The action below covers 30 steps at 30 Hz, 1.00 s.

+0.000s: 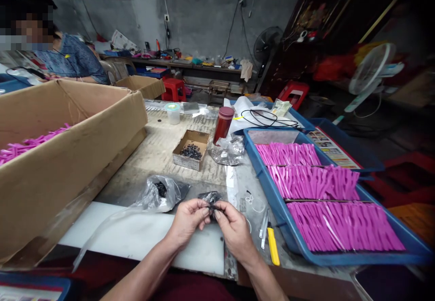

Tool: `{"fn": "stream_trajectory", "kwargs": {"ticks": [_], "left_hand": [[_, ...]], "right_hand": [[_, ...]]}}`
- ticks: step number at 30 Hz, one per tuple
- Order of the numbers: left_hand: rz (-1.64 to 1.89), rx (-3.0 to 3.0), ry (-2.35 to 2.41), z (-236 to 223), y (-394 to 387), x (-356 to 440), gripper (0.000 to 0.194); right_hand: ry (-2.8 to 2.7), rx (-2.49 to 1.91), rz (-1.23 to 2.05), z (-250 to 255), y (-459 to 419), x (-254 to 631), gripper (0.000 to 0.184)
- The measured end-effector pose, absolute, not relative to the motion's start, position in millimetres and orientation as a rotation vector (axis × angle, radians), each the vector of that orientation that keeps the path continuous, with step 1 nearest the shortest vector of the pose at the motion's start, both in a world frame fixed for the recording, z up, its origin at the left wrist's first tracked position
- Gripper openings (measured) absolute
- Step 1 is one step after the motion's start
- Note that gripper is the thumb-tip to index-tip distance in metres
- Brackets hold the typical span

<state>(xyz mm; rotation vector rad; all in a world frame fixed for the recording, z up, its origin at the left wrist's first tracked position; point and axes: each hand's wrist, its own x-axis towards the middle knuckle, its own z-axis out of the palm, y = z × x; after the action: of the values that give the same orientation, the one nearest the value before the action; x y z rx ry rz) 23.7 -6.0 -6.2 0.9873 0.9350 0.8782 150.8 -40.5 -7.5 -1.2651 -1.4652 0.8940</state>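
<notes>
Both hands meet over the near part of the table, gripping a small clear plastic bag (210, 196) with something dark in it. My left hand (187, 220) pinches its near edge from the left between thumb and fingers. From the other side my right hand (234, 226) pinches the same edge. Exactly what lies inside the bag is hard to make out. Left of it sits an opened plastic bag (159, 194) of small black parts. Beyond, a small cardboard box (189, 161) contains many tiny dark pieces. A white board (136, 233) lies under my left forearm.
On the right stands a blue tray (268, 201) with rows of magenta plastic pieces. A yellow-handled tool (273, 246) lies beside it. A large cardboard box (78, 174) borders the left. Further back are a dark red canister (223, 126) and a co-worker (73, 58).
</notes>
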Motion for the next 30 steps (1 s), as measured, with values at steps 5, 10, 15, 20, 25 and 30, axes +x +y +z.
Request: {"fn": "stream_trajectory", "kwargs": {"ticks": [5,10,15,20,25,30], "left_hand": [[0.876,0.980,0.891,-6.8,-6.7,22.4,0.015],[0.870,1.000,0.879,-6.2,-6.7,22.0,0.013],[0.862,1.013,0.886,-5.3,-6.5,22.8,0.012],[0.856,1.031,0.894,-5.5,-6.4,22.8,0.012],[0.833,1.077,0.921,-5.5,-4.7,21.7,0.013],[0.794,1.189,0.936,-4.5,-3.8,20.2,0.012]], "right_hand": [[-1.411,-1.238,0.944,-10.5,-41.1,149.2,0.011],[-1.413,-1.251,0.948,-12.1,-41.7,149.2,0.010],[-1.419,-1.253,0.957,-12.0,-42.3,149.1,0.010],[-1.429,-1.260,0.976,-12.3,-42.3,149.9,0.009],[-1.446,-1.264,1.018,-11.1,-41.1,150.8,0.007],[-1.455,-1.252,1.102,-8.7,-38.1,153.7,0.006]]}}
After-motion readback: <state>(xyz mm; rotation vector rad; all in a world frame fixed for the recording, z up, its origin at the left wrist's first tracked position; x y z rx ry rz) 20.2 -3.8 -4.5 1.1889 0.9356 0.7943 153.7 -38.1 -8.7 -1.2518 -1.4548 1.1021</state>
